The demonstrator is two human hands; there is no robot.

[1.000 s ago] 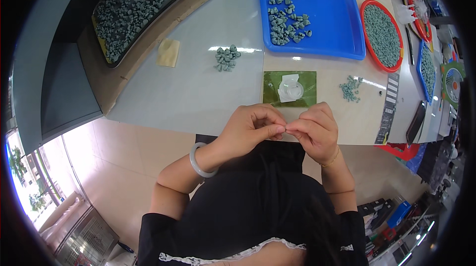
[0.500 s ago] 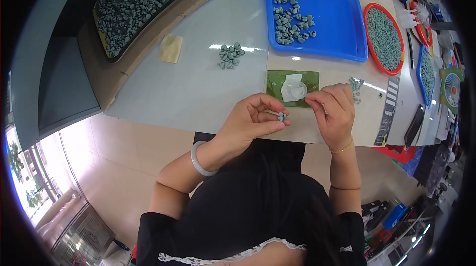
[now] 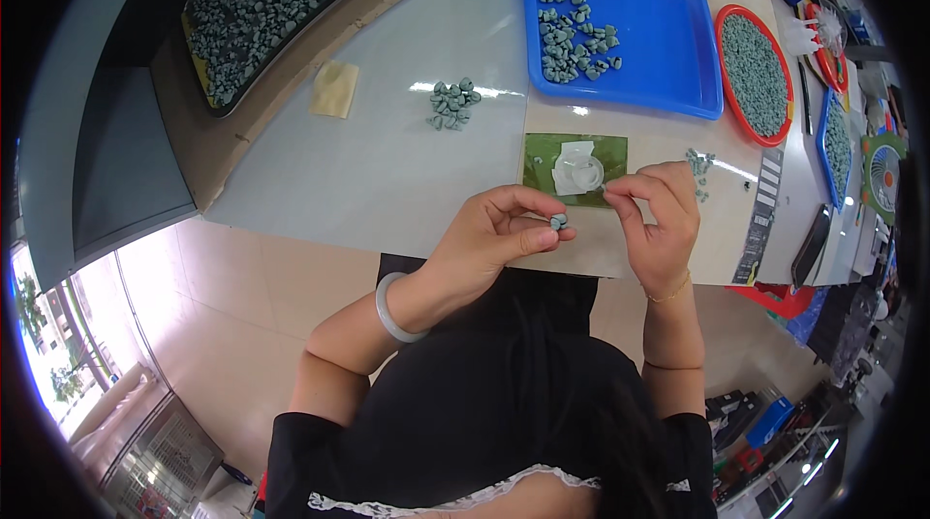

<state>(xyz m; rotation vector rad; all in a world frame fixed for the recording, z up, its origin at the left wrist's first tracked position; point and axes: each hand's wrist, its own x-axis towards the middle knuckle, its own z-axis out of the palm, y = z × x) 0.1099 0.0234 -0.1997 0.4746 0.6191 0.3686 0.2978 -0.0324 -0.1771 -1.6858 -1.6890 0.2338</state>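
Observation:
Between thumb and fingers, my left hand (image 3: pixel 499 228) pinches a small grey-green stone-like piece (image 3: pixel 558 222) near the table's front edge. My right hand (image 3: pixel 661 219) is closed, thumb and forefinger tips pressed together beside the green mat (image 3: pixel 612 157). Whatever those tips hold is too small to make out. On the mat lies a white paper scrap with a small clear round dish (image 3: pixel 586 173) over it. Right of the mat, tiny grey-green bits (image 3: pixel 699 170) are scattered near my right knuckles. A little heap of similar pieces (image 3: pixel 451 105) sits to the left.
Beyond the mat stands a blue tray (image 3: pixel 668 35) with several pieces at its left side. A red-rimmed round basket (image 3: pixel 720 45) full of small bits is right of it. A folded yellow cloth (image 3: pixel 333 89) lies left, near a dark tray (image 3: pixel 225 114) of pieces. A dark phone-like object (image 3: pixel 812 246) lies far right.
The piece in my left fingers has shifted slightly and shows a different side. My right hand has moved a little to the right, still pinched. The things on the table rest as before.

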